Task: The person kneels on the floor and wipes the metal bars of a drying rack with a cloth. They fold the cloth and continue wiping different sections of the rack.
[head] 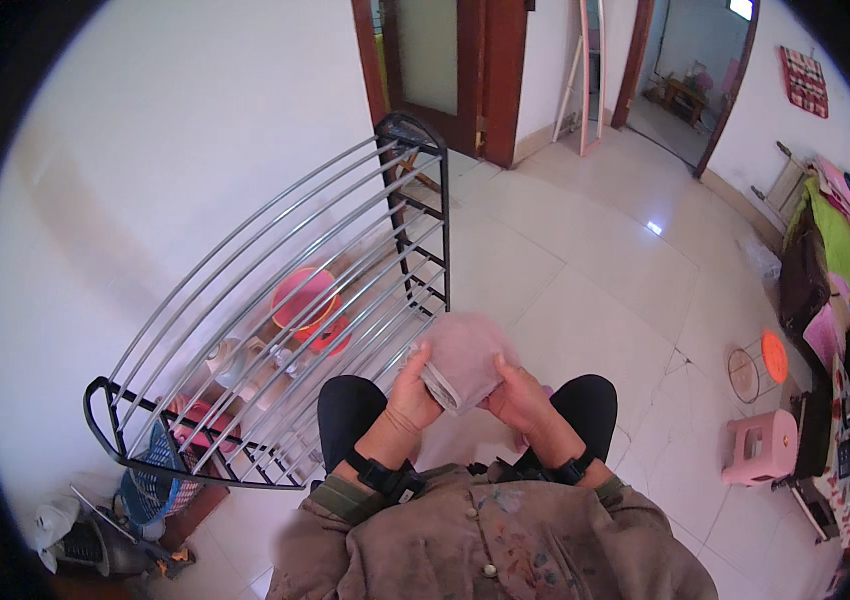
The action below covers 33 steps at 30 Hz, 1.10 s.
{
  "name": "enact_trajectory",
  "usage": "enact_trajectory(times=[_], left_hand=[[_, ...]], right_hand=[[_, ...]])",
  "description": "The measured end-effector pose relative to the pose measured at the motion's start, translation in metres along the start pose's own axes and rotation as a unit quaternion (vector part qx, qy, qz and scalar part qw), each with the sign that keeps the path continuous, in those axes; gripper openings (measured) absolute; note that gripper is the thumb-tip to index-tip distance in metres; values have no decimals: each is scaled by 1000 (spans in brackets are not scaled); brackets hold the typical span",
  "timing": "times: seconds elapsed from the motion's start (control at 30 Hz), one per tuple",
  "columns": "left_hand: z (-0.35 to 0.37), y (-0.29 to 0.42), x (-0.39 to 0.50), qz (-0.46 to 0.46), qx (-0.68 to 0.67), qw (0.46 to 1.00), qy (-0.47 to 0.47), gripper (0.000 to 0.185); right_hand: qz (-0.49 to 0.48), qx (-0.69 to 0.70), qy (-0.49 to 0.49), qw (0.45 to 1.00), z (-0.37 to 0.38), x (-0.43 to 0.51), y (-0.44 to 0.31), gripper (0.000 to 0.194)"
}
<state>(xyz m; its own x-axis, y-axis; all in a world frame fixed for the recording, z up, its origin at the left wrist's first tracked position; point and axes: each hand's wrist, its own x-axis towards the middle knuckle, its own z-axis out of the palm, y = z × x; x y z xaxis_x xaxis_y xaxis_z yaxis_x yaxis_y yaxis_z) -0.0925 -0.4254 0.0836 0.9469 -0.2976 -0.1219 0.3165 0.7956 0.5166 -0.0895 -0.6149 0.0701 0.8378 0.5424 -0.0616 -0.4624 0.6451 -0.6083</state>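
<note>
A folded greyish-pink cloth (468,352) is held up in front of my knees, over the tiled floor. My left hand (416,391) grips its left edge, thumb on top, where several layers show at the fold. On the opposite edge, my right hand (519,394) holds the cloth the same way. The fingers of both hands are mostly hidden beneath it. Just left of the cloth stands a rack (305,251) with a black frame and curved metal bars.
Behind the rack's bars are a pink bucket (303,294) and a blue plastic basket (151,480). At right stand a pink plastic stool (761,448), an orange-topped wire stand (774,357) and a seat draped with a green cloth (849,247). A framed mirror (591,82) leans by the doorway.
</note>
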Motion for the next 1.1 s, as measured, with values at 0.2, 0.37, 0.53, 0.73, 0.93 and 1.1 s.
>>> enact_trajectory(times=[0.2,0.37,0.53,0.73,0.93,1.1], left_hand=[[-8,35,-7,70,41,995,50,35],[-16,57,-8,109,57,991,53,28],[-3,45,3,82,29,995,42,35],[23,17,5,25,-37,999,4,50],[19,5,-6,13,-45,999,20,51],[-3,15,-8,45,30,997,51,49]], right_hand=[[-2,-303,43,952,-23,-32,-23,41],[-77,-369,151,914,-41,-64,-66,36],[-117,-335,102,930,-43,-70,-98,48],[44,-365,-230,901,-30,-13,-38,96],[-2,-28,-80,996,-9,37,27,88],[7,-21,-6,1000,5,61,15,58]])
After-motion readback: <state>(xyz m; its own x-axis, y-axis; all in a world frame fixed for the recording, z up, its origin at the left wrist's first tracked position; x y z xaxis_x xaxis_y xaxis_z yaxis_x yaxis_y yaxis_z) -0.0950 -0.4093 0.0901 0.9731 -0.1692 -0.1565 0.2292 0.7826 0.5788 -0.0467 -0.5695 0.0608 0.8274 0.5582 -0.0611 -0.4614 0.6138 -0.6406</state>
